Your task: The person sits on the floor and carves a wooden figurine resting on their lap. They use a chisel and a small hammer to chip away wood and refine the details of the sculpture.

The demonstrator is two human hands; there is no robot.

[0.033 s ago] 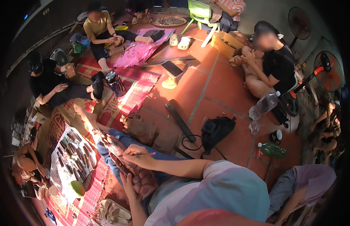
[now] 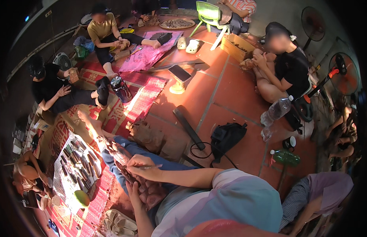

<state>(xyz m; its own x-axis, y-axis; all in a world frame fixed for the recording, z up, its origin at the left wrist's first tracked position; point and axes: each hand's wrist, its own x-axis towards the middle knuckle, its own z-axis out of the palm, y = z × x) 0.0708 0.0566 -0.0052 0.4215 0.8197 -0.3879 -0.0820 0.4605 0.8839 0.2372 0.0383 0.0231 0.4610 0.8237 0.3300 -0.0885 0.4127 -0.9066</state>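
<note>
A long brown carved wooden piece [image 2: 146,189] with rounded bumps lies across my lap, over blue trousers. My right hand [image 2: 142,166] is closed in a pinch round a slender tool [image 2: 153,166]; its back end sticks out behind the fingers. The tip, down at the carving, is hidden by my hand. My left hand [image 2: 135,194] grips the near left side of the carving, fingers against its surface. Left of my legs, a pale sheet [image 2: 67,183] carries many dark-handled carving tools [image 2: 78,162], with a green round object [image 2: 81,198] at its near edge.
A black bag [image 2: 229,136] and a dark bar [image 2: 189,128] lie on the tiles to the right. Plastic bottles [image 2: 285,157], a dark cup [image 2: 289,143] and fans [image 2: 343,75] stand farther right. Several people sit around on mats [image 2: 148,85] and tiles. Sandals [image 2: 119,223] lie nearby.
My right hand has shifted slightly left and down on the carving, and the tool's back end has tilted. My left hand stays in place.
</note>
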